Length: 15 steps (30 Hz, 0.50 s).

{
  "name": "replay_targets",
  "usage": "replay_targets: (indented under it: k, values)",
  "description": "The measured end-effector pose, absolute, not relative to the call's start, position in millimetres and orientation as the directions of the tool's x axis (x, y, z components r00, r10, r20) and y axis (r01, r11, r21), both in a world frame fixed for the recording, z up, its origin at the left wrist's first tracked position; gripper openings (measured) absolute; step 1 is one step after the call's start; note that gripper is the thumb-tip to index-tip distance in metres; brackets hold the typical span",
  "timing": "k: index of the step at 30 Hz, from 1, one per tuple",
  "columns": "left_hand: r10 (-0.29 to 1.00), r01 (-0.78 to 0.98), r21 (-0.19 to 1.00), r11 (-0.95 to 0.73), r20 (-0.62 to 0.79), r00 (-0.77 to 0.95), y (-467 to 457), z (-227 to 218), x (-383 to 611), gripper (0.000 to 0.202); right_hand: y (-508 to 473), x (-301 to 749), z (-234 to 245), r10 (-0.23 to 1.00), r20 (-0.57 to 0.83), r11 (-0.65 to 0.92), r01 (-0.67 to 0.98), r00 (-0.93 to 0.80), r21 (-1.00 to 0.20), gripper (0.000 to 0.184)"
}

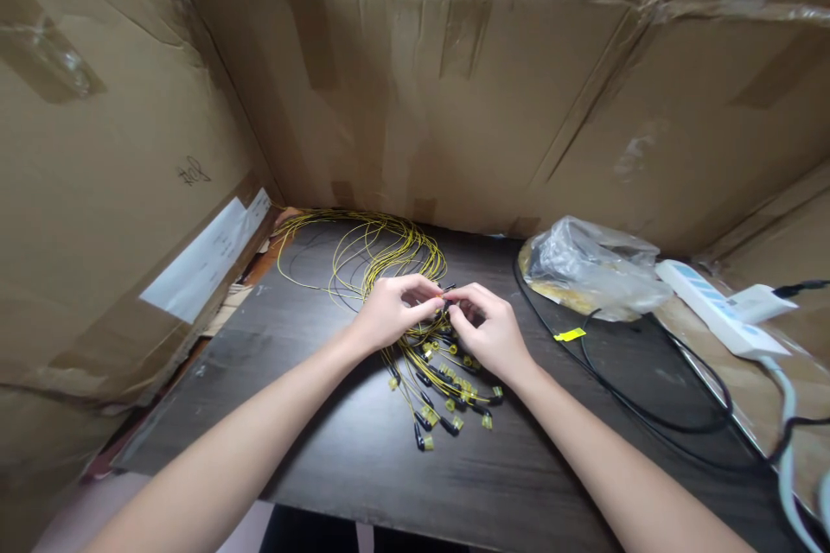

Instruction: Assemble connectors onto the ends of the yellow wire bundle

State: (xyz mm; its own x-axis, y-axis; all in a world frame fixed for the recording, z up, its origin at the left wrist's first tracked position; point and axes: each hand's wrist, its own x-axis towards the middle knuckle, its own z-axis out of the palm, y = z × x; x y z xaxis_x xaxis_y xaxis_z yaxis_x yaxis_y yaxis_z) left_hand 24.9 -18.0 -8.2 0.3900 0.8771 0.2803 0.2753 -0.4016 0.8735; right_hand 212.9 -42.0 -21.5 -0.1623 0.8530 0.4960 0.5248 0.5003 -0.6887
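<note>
My left hand [389, 311] and my right hand [489, 330] meet over the middle of a dark table [311, 449], fingers pinched together on a small black connector end [447, 294] of a thin yellow wire. Under the hands lies a bundle of yellow wires [376, 255] looped toward the back left. Their ends, with black plugs and yellow caps [447, 402], fan out toward me below the hands.
Cardboard walls [421, 104] enclose the table on the left, back and right. A crumpled clear plastic bag [590, 268] lies at the right, with a white power strip [713, 302] and a black cable [648, 415] beside it. A small yellow tag [569, 334] lies near the cable.
</note>
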Motion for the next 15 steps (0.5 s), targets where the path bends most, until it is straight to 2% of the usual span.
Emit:
replay_targets:
  k: [5,10,15]
  values:
    - [0.906,0.212,0.926,-0.311,0.222,0.36,-15.4,-12.5,25.9,0.02,-37.7,210.4,-25.9,0.866,0.471,0.488,0.496,-0.168,-0.719,0.017]
    - [0.916,0.069,0.992,-0.106,0.07,0.395,-16.4,-10.8,27.9,0.024,-37.6,210.3,-25.3,0.85,0.508,0.503,0.5,-0.139,-0.705,0.017]
    - [0.909,0.07,0.997,-0.038,0.005,0.418,-19.1,-7.0,28.3,0.019,-38.4,210.4,-25.5,0.844,0.518,0.513,0.496,-0.14,-0.701,0.017]
